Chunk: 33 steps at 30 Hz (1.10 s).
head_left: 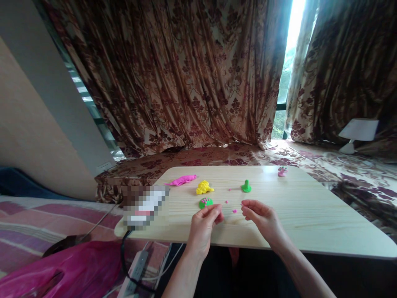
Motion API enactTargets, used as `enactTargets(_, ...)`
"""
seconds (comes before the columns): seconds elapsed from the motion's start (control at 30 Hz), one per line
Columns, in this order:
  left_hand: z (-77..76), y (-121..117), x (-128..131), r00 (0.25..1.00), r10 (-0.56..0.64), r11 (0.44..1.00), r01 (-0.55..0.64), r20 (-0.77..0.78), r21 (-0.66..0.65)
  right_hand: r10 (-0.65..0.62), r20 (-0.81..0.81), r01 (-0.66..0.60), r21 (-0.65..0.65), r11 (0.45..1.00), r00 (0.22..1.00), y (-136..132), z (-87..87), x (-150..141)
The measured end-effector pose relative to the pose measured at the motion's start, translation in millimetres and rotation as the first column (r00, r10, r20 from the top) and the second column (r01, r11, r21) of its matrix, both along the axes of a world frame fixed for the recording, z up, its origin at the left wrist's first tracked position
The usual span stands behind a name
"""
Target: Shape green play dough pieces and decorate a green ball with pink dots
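My left hand is closed in a pinch just beside a green modelling clay dome dotted with pink balls; whatever its fingertips hold is hidden. Across a small gap, my right hand pinches what looks like a tiny bit of pink modelling clay. Between the hands lie a few pink crumbs of the same clay. Behind my right hand stands a green clay piece with a wide base and upright stem. A lumpy yellow clay lump sits beyond the dome.
The pale wooden table also bears a long pink clay roll, a small pink figure at the far edge, and a blurred-out device with a black cable. A power strip and pink bag lie below left.
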<state>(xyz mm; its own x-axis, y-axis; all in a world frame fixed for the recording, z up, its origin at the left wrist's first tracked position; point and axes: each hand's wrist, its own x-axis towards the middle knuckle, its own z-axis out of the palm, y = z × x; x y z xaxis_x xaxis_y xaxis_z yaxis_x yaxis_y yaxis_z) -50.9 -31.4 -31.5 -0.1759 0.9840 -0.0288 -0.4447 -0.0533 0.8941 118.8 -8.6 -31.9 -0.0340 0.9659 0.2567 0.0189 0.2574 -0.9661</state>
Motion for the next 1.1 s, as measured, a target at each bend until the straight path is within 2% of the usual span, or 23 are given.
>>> enactTargets(0.13, -3.8, 4, 12, 0.979, -0.073, 0.995, 0.083, 0.190, -0.045, 0.059, 0.008, -0.059, 0.033, 0.998, 0.998, -11, 6.5, -12)
enactTargets(0.23, -5.0, 4, 23, 0.907, -0.118, 0.981, 0.168, 0.403, -0.092, 0.088, 0.116, -0.109, 0.196, 0.975, 0.989, -22, 14.2, -25)
enactTargets(0.3, -3.4, 3, 29, 0.815, -0.117, 0.969, 0.218, 0.567, -0.113, -0.001, 0.211, -0.078, 0.365, 0.928, 0.977, -27, 16.7, -32)
enactTargets(0.37, 0.7, 0, 33, 0.718, -0.123, 0.955, 0.273, 0.685, -0.116, -0.135, 0.291, -0.036, 0.513, 0.858, 0.947, -30, 15.1, -37)
enactTargets(0.47, 8.7, -5, 37, 0.636, -0.143, 0.940, 0.326, 0.758, -0.096, -0.275, 0.407, -0.045, 0.623, 0.781, 0.871, -33, 7.1, -39)
enactTargets(0.6, 12.0, -8, 35, 0.569, -0.131, 0.939, 0.334, 0.812, -0.082, -0.331, 0.534, -0.136, 0.657, 0.741, 0.778, -40, 0.5, -32)
enactTargets(0.7, 7.8, -8, 32, 0.570, -0.109, 0.944, 0.316, 0.815, -0.095, -0.346, 0.584, -0.184, 0.661, 0.727, 0.734, -44, 3.3, -26)
enactTargets(0.87, 8.9, -12, 33, 0.541, -0.122, 0.932, 0.352, 0.832, -0.092, -0.327, 0.673, -0.251, 0.612, 0.750, 0.663, -37, 10.4, -28)
enactTargets(0.97, 14.0, -17, 31, 0.557, -0.214, 0.936, 0.353, 0.803, 0.006, -0.286, 0.744, -0.313, 0.552, 0.773, 0.604, -37, 12.1, -31)
enactTargets(1.1, 10.6, -17, 27, 0.577, -0.365, 0.909, 0.391, 0.731, 0.146, -0.236, 0.790, -0.403, 0.514, 0.757, 0.566, -49, 14.5, -32)
